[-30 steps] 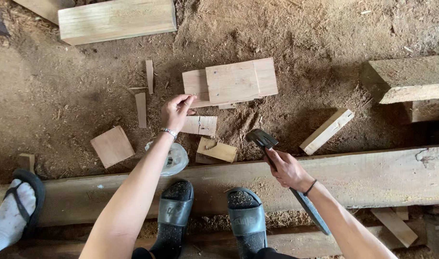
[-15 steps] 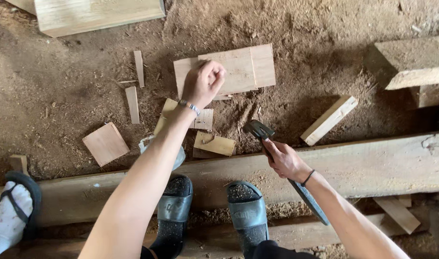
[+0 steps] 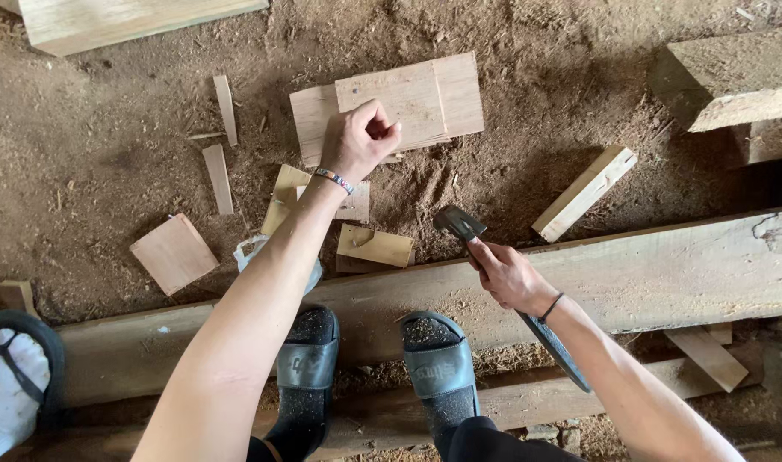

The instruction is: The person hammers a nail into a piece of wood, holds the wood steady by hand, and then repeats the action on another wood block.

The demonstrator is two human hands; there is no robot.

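My left hand pinches the pale stacked wooden boards; my right grip holds the dark-headed hammer. A mis-aimed swing could strike my fingers.

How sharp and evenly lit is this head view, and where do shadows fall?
Head view: sharp overall, soft daylight, no glare; the left hand shows no motion blur; the short wood block casts a dark shadow toward its left on the sawdust; the right hand with the hammer is clear; upper right under the stacked timber is darker.
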